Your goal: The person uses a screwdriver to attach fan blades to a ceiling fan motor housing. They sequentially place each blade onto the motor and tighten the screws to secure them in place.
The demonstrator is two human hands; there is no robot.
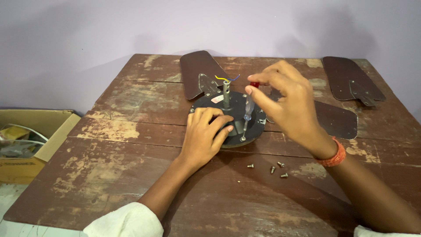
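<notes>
- On a worn wooden table (131, 175), near its middle, sits a round dark fan motor (237, 118), lying flat with a short metal shaft (226, 94) standing upright from its centre.
- Yellow and blue wires (227, 78) stick out of the top of that shaft.
- Left hand (204, 138): it rests palm down on the near left part of the motor, fingers curled together and pressing on the housing.
- Right hand (287, 103): it hovers over the right side of the motor, thumb and fingertips pinched around the red top of a screwdriver (248, 109).
- That screwdriver has a clear handle and stands nearly upright, its tip down on a screw (242, 138) at the near rim of the motor.
- An orange band (334, 154) circles the right wrist.
- Four loose screws (271, 169) lie on the table just in front of the motor, between the two forearms.
- Three dark brown fan blades lie around the motor: one (199, 72) towards the far edge, touching the motor; one (335, 119) to the right, partly hidden behind the right hand; one (353, 80) near the far right corner, well apart.
- Beside the left edge of the table stands an open cardboard box (52, 131) with some clutter inside.
</notes>
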